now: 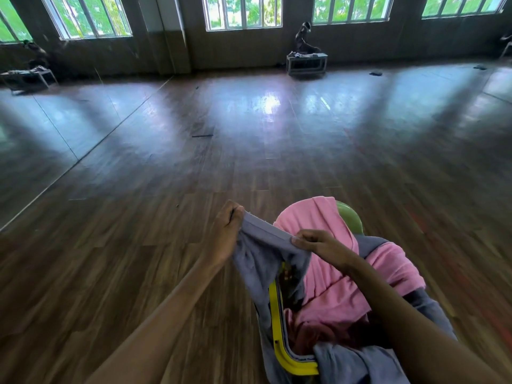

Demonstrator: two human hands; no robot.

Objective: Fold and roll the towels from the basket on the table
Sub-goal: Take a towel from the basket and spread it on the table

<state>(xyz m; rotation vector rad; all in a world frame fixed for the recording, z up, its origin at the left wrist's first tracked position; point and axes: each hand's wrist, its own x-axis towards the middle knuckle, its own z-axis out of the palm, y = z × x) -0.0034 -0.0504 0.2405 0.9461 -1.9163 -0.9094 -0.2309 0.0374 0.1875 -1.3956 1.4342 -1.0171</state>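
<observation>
In the lower middle of the view, at about 5 o'clock from its centre, both hands hold one grey-blue terry towel (257, 261) by its hemmed edge. The left hand (227, 228) is closed in a fist round the hem's far end, fingers curled tight on the cloth. The right hand (318, 243) pinches the hem's near end between thumb and bent fingers. The hem runs taut between them, the left hand lying at 10 o'clock from the right. Below the hem the towel hangs slack and drapes over the rim of the yellow plastic basket (274, 309) on the basket's 9 o'clock side.

The basket sits at 5 o'clock in the view, under the right forearm. A crumpled pink cotton towel (327, 273) is heaped in it and spills up past its far edge. More grey-blue cloth (346, 361) lies bunched at the basket's 6 o'clock side, against the rim. At 12 o'clock from the pink towel a rounded green plastic edge (350, 217) shows — what it belongs to cannot be told.

Around it all spreads a dark wood-plank floor (194, 162), glossy with window light. At 12 o'clock stands a row of barred windows (243, 12); at 1 o'clock, against the wall, a low grey crate (307, 63) has a seated figure (304, 37) on it.
</observation>
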